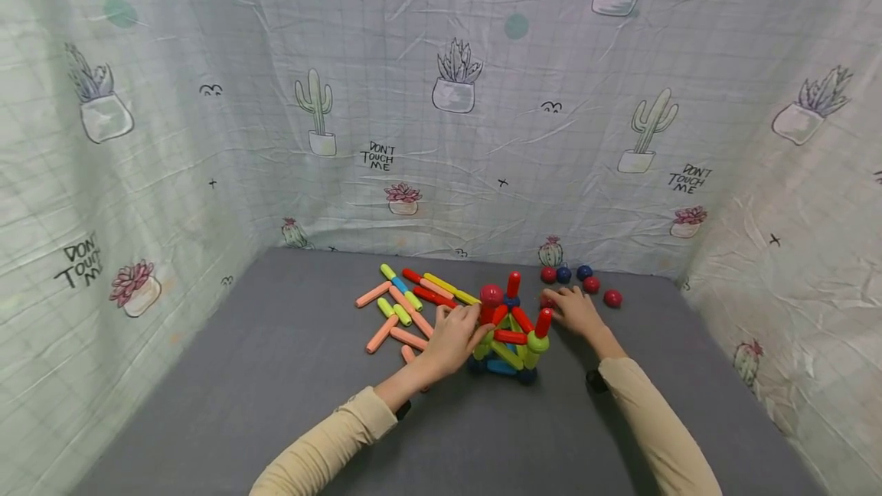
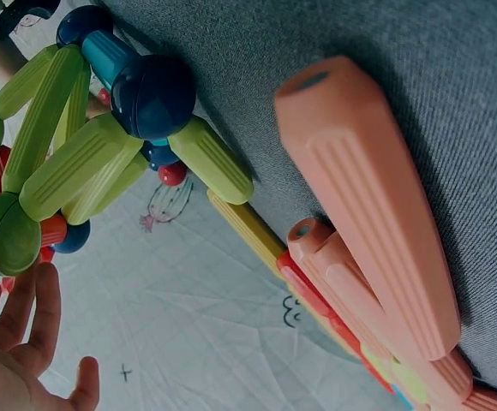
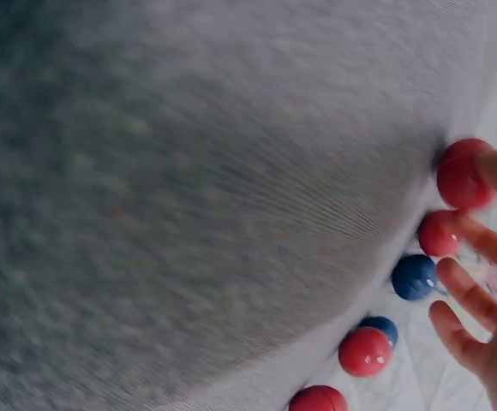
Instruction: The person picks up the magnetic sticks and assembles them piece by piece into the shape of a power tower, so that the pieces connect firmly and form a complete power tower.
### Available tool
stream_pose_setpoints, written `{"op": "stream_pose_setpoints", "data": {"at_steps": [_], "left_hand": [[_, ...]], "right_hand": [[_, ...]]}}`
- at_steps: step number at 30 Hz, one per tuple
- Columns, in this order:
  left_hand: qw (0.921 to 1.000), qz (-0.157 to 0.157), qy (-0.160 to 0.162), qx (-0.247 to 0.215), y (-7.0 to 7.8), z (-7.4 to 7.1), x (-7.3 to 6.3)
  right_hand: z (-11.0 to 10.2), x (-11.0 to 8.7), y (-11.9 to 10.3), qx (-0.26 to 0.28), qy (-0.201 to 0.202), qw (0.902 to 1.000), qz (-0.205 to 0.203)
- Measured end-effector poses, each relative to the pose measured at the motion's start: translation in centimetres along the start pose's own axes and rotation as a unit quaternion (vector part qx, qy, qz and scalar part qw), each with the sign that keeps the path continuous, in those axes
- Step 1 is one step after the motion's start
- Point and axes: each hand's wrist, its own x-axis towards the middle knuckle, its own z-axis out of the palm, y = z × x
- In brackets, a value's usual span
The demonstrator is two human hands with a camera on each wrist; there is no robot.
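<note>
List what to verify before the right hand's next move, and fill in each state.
1. Structure upright on its dark blue balls: ok.
2. Left hand touching the structure: ok.
3. Right hand at a red ball: ok, thumb appears to touch it.
4. Firm grip on that ball: cannot tell.
5. Two right-hand upright red rods capped: not ok, tops bare.
6. Other loose balls near the right hand: ok.

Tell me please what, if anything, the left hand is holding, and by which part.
The left hand appears to pinch the upright red stick, below the glossy red ball.
</note>
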Motion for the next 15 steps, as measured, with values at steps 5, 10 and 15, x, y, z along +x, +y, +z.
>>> {"op": "stream_pose_setpoints", "data": {"at_steps": [5, 10, 15], "left_hand": [[1.0000, 0.000, 0.007, -0.002, 0.1, 0.1, 0.2], [0.9998, -0.006, -0.001, -0.018, 0.2, 0.2, 0.2], [0.9993, -0.019, -0.020, -0.025, 0.2, 0.1, 0.1]], "right_hand": [[-1.6, 0.8, -0.7, -0.012, 0.012, 0.9998, 0.002], [-1.3, 2.6, -2.2, -0.029, -0.084, 0.9957, -0.026], [-0.1, 5.7, -3.7, -0.059, -0.137, 0.9852, -0.084]]}}
